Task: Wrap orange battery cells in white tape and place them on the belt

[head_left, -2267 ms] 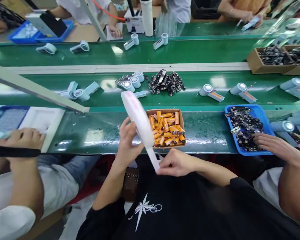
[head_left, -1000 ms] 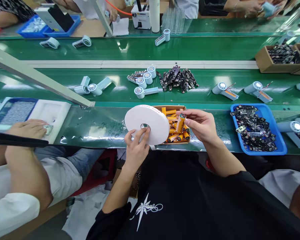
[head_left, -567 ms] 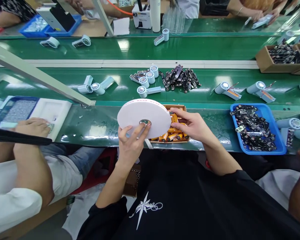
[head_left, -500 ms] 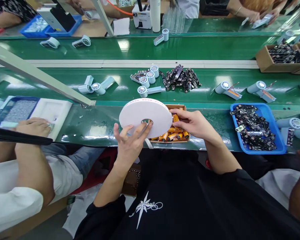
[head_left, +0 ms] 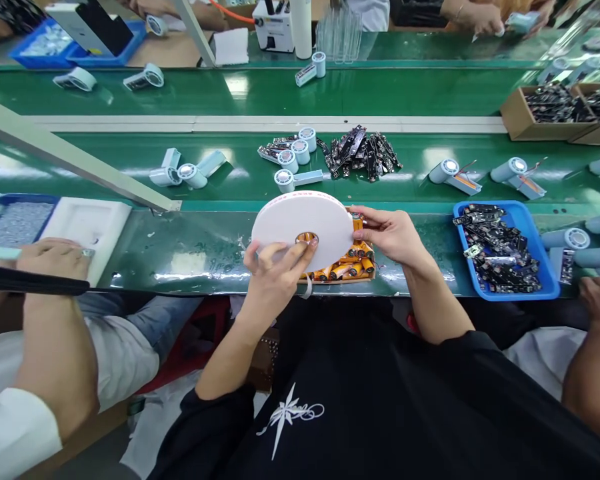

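A round white reel (head_left: 280, 220) with reddish print along its rim is tilted above a cardboard box (head_left: 350, 281) of orange cylindrical cells (head_left: 347, 269). My left hand (head_left: 277, 273) holds the reel from the front, its fingers against the face near the centre hole. At the reel's right edge, my right hand (head_left: 393, 237) pinches with thumb and index finger; what lies between them is too small to make out. Part of the box is hidden behind the reel.
Beyond the reel, light blue fan units (head_left: 287, 159) and a pile of circuit boards (head_left: 363, 153) lie on the green belt (head_left: 240, 140). A blue tray (head_left: 547, 267) of boards stands right. A co-worker's hand (head_left: 55, 259) is at left.
The reel and my left hand have shifted a little to the right in view. My right hand stays at the reel's right edge, slightly higher.
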Tool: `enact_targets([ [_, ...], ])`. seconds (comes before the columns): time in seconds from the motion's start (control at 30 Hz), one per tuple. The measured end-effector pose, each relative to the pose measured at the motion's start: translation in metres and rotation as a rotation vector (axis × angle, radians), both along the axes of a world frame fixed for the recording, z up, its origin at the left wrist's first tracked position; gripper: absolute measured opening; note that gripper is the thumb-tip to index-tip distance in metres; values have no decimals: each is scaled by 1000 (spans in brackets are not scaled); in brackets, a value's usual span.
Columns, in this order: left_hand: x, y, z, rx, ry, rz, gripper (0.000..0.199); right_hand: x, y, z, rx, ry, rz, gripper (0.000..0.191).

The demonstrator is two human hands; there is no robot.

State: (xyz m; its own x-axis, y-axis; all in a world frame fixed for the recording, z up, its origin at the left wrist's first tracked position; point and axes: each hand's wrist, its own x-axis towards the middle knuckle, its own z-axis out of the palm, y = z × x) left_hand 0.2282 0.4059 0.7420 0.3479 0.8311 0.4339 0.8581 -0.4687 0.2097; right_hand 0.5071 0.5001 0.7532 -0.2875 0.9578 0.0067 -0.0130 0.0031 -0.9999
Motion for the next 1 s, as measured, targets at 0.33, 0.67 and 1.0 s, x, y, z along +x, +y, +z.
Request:
enact_targets([
  [0.33,20,1,-12,43,12,17,77,-17,3,-20,19,125,-201,58],
  [0.67,9,9,7,-27,63,-59,75,-3,14,-7,48,95,-76,65],
  [1.0,-5,12,24,-43,142,-78,76,4,11,-9,73,35,-50,53],
])
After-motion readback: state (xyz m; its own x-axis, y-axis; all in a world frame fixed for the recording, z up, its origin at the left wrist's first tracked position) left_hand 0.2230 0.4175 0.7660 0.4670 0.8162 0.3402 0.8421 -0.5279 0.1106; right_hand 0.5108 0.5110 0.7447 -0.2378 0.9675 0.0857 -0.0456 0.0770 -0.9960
